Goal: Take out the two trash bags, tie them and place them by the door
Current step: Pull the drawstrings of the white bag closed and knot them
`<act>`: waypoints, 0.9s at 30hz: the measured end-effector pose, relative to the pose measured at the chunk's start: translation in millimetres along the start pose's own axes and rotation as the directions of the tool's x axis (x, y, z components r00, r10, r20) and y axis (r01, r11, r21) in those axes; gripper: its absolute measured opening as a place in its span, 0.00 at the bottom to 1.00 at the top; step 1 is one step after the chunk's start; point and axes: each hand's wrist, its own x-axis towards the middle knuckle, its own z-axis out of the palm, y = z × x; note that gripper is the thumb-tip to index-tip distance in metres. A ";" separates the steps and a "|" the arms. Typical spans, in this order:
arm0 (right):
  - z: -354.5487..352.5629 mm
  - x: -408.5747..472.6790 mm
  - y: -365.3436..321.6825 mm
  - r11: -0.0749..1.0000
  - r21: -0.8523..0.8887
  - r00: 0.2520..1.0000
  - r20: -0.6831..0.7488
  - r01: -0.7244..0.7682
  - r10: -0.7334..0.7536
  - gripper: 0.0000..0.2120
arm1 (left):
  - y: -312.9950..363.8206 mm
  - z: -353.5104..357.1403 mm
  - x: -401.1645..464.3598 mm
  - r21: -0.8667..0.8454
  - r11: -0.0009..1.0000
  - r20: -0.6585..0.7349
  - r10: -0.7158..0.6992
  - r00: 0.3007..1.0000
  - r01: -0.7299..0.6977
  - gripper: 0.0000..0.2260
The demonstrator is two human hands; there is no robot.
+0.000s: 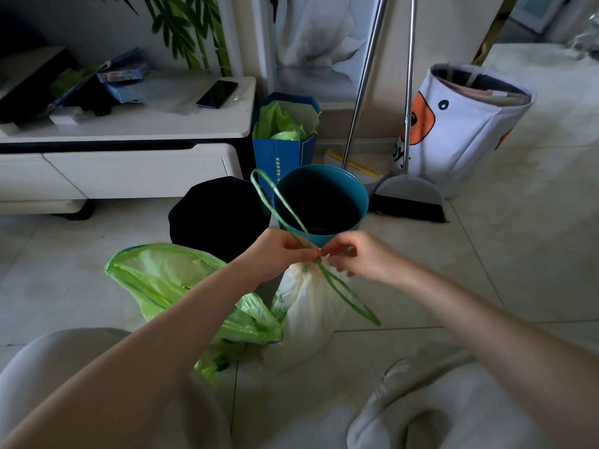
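I have the left hand and right hand pinching the green drawstring at the neck of the white trash bag, directly under both grips. The green trash bag lies open under my left forearm.

Bins ahead (open floor rightward)

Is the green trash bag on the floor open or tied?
Open. The green trash bag's mouth gapes wide, its drawstring rim undrawn.
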 end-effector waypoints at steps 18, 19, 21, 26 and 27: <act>-13.5 -6.9 -9.7 0.999 0.036 0.969 0.244 0.037 -0.044 0.05 | 5.2 -1.3 -14.1 0.059 0.975 0.091 0.207 0.974 -0.213 0.05; -13.5 -7.6 -10.8 0.998 0.060 0.968 0.247 0.016 -0.030 0.04 | 5.1 -0.9 -13.9 0.099 0.962 0.077 0.246 0.966 -0.253 0.04; -13.0 -7.8 -11.1 0.997 0.072 0.968 0.250 -0.010 -0.008 0.03 | 0.2 0.0 -11.1 0.170 0.932 0.033 0.320 0.947 -0.321 0.05; -0.3 -7.2 -6.8 0.998 0.020 0.959 0.278 -0.052 0.044 0.05 | -28.5 10.3 -12.0 0.553 0.659 0.050 0.585 0.810 -0.510 0.04; 3.4 -7.4 -5.3 0.997 0.019 0.958 0.280 -0.072 0.064 0.05 | -34.3 14.3 -14.4 0.613 0.602 0.061 0.610 0.790 -0.512 0.05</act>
